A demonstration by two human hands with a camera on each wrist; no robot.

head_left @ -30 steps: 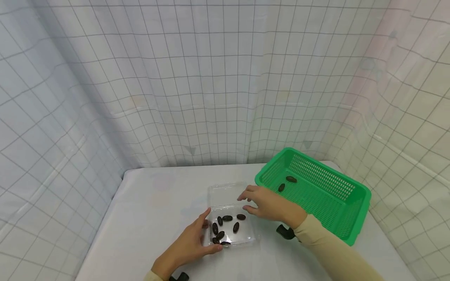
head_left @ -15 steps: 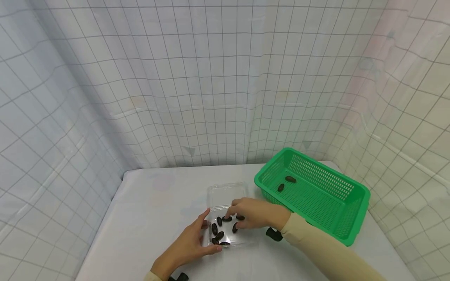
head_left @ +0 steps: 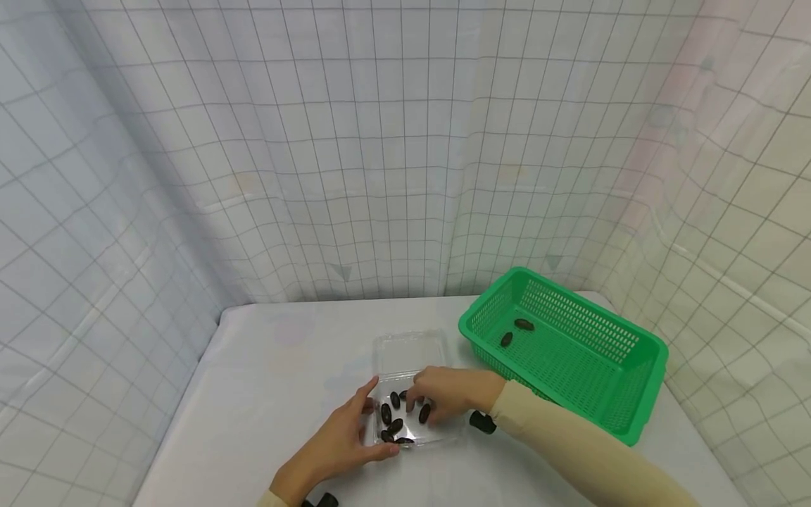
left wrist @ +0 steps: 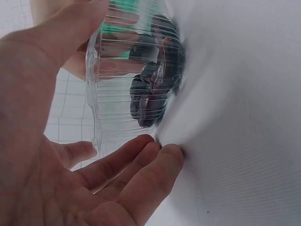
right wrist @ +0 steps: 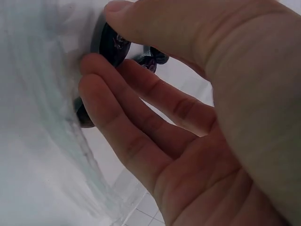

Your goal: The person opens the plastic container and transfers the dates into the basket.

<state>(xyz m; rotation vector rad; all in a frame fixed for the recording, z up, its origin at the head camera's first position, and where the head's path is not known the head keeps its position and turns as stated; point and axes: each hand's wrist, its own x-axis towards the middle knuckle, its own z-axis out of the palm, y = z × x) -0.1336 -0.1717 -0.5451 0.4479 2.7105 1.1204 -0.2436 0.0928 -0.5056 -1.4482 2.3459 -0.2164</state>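
Note:
A clear plastic clamshell box (head_left: 437,435) stands on the white table, its lid (head_left: 408,351) folded back. Several dark oval dates (head_left: 386,414) lie in it, mostly along its left side. My left hand (head_left: 338,440) rests against the box's left side, thumb at the front edge and index finger at the rear corner, its fingers fairly straight. Inside the box, my right hand (head_left: 446,393) pinches a date (right wrist: 113,44) between thumb and fingertips. That hand partly covers the dates behind it. In the left wrist view, dates (left wrist: 153,103) show through the ribbed box wall.
A green plastic basket (head_left: 608,324) stands at the right, its near side partly behind the right sleeve (head_left: 570,440). Two dates (head_left: 524,324) lie in its far left part. White gridded curtains (head_left: 380,162) enclose the table (head_left: 266,366) on the back and sides.
My right hand has moved left and down from above the box's rear right edge into the box, its fingers closing round a date. My left hand has stayed at the box.

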